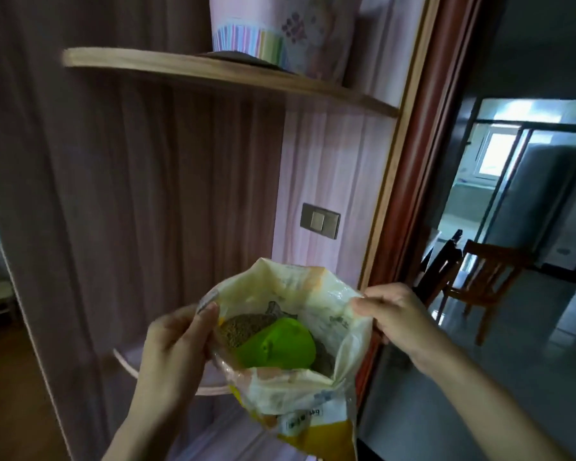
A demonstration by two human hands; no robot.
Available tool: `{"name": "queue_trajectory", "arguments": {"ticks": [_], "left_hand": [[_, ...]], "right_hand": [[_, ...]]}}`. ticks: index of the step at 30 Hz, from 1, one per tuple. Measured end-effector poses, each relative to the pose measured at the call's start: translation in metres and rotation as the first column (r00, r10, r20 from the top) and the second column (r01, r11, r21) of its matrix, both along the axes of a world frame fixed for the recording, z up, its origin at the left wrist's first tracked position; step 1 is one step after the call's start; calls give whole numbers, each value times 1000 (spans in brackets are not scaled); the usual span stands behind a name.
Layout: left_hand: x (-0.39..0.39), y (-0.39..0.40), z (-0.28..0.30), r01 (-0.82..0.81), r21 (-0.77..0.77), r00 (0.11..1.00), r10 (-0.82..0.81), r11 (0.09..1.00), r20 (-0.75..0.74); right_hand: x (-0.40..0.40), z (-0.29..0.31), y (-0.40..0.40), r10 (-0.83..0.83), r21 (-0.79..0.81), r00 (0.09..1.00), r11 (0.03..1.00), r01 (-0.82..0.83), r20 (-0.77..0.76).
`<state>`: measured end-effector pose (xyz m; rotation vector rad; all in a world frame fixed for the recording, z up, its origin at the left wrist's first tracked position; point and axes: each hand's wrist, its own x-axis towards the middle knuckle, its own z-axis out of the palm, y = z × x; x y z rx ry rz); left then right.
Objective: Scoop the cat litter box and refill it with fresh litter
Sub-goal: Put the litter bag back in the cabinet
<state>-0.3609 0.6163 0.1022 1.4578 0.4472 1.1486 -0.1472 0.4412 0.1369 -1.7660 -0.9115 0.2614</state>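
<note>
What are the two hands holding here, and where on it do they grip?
Both grip the open bag by its top rim: the left hand pinches the left edge, the right hand the right edge.

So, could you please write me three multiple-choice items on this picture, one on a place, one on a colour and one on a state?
1. Where is the scoop?
A. on the wooden shelf
B. inside the open bag
C. on the chair

2. What colour is the scoop?
A. green
B. red
C. blue

3. How is the bag held?
A. sealed, under one arm
B. lying shut on the floor
C. mouth spread open by both hands

Answers:
1 B: the scoop lies on the brown granules within the bag's mouth.
2 A: its plastic is bright green.
3 C: the left hand pinches the left rim and the right hand grips the right rim, so the contents show.

The wooden shelf bears only a striped container; the chair stands in the next room.
</note>
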Motion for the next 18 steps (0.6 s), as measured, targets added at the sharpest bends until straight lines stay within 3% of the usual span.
{"name": "queue_trajectory", "arguments": {"ticks": [6, 13, 18], "left_hand": [[69, 64, 18, -47, 44, 999, 48, 998, -22], [139, 101, 14, -201, 63, 967, 208, 978, -150], [187, 113, 15, -330, 52, 929, 334, 943, -158]], "right_hand": [[80, 24, 82, 36, 70, 999, 997, -36, 0], [159, 4, 156, 93, 157, 989, 985, -75, -112], [208, -4, 188, 150, 159, 989, 976, -148, -1]]}}
